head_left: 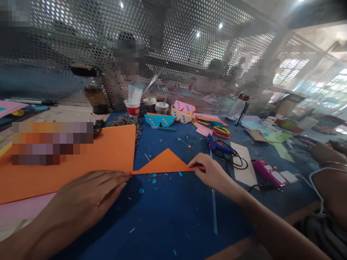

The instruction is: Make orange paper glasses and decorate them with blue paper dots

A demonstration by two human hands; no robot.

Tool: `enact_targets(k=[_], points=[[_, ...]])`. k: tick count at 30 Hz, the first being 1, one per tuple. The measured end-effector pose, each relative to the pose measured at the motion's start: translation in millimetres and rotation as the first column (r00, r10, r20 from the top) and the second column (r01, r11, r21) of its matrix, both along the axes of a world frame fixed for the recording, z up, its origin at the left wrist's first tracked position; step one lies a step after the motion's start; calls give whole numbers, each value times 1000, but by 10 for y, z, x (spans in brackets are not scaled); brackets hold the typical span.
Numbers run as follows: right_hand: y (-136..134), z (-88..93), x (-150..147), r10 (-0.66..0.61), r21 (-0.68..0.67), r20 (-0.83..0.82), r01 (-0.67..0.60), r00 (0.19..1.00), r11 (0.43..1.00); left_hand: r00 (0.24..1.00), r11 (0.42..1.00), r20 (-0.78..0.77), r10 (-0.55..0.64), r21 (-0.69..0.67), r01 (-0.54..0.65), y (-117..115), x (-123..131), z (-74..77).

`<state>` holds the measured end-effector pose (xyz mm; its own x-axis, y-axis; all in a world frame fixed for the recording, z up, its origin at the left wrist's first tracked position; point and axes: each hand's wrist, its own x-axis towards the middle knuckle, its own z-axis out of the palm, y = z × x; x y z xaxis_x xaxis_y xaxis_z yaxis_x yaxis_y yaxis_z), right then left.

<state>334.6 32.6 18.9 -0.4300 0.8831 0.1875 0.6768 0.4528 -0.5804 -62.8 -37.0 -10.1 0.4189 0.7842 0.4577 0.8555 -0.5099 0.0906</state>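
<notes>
A large orange paper sheet (114, 150) lies on the blue table (168, 216), with one corner folded into a triangle (164, 162). My left hand (92, 196) lies flat and open on the sheet's near edge, fingertips at the fold's left end. At the triangle's right tip, my right hand (213, 173) presses down with its fingers together. A pink sheet (24, 209) shows under the orange one.
A blue glue gun (217, 146) with black cord, scissors (221, 130), a pink device (267, 171), paper cups (133, 106), a dark jar (94, 94) and coloured paper cut-outs (173, 115) crowd the far side. Another person's arm (329, 169) rests at right. A perforated metal screen stands behind.
</notes>
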Motion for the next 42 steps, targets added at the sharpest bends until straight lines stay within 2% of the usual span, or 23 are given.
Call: enact_targets(k=[4,9,14,17,19,21,25,28,31,33,35,37,42], points=[[-3,3,5,14,-2,-12,-14,1000,1000,998,998,-49,25,50,-23,4,-45,-57],[-6,7,-2,13,13,-7,-13,1000,1000,997,997,-45,55,-45,-57,-15,-84,-76],[-97,133,-105,-39,83,75,33,996,996,996,992,31,84,-95,-81,0,-46,-36],[-131,223,-232,39,199,182,-76,983,977,996,988,31,81,-131,-76,57,-16,-22],[-109,247,-328,158,210,247,-213,956,954,997,985,27,67,-159,-62,93,-3,-24],[-59,235,-408,215,203,309,-285,926,937,998,985,27,59,-162,-53,113,-1,-35],[28,159,-469,200,198,311,-270,929,942,999,986,24,44,-162,-40,110,-27,-80],[39,110,-449,219,249,332,-308,918,918,999,993,30,15,-121,-11,116,-13,-84],[24,92,-425,239,317,385,-371,892,873,999,998,36,-35,-43,37,167,105,-10],[12,98,-419,247,334,399,-391,883,858,993,993,29,-117,-17,117,228,230,62],[1,110,-420,251,326,391,-388,885,862,985,985,25,-169,-25,170,301,347,116],[-5,120,-427,252,307,361,-370,898,877,984,984,55,-168,-43,170,377,417,130],[37,99,-466,174,186,217,-216,960,958,975,964,197,-101,-223,145,538,367,64]])
